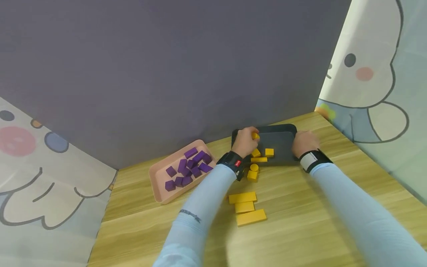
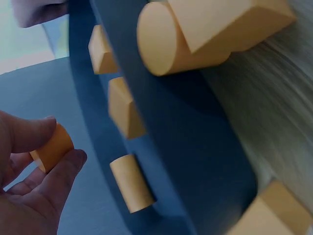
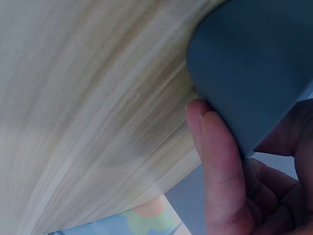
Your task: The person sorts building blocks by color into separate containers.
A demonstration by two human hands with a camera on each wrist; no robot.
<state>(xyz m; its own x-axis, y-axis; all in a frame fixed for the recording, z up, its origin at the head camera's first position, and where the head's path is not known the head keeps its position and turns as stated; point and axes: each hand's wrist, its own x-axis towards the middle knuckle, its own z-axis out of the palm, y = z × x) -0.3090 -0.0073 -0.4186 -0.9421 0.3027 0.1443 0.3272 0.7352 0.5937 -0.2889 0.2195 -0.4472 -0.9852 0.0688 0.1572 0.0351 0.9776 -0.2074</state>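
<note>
My left hand [image 1: 244, 142] pinches a small yellow cylinder block [image 2: 53, 147] between thumb and fingertips, above the floor of a dark tray [image 1: 280, 137]. At the tray's right end my right hand [image 1: 305, 142] grips its wall; in the right wrist view the fingers [image 3: 222, 171] lie along the outside of the tray's corner. Inside the tray, along the near wall, are a yellow cube [image 1: 269, 152], another yellow block [image 2: 124, 107] and a yellow cylinder lying down [image 2: 132, 183]. Just outside that wall are a second cylinder [image 1: 254, 167] and a yellow block [image 1: 252, 175].
Left of the dark tray stands a pink tray [image 1: 156, 181] with several purple blocks [image 1: 186, 172]. Nearer on the wooden table [image 1: 287, 233] lie three flat yellow blocks [image 1: 251, 217]. A grey wall [image 1: 166, 74] rises behind; printed cloth panels [image 1: 367, 122] flank the table.
</note>
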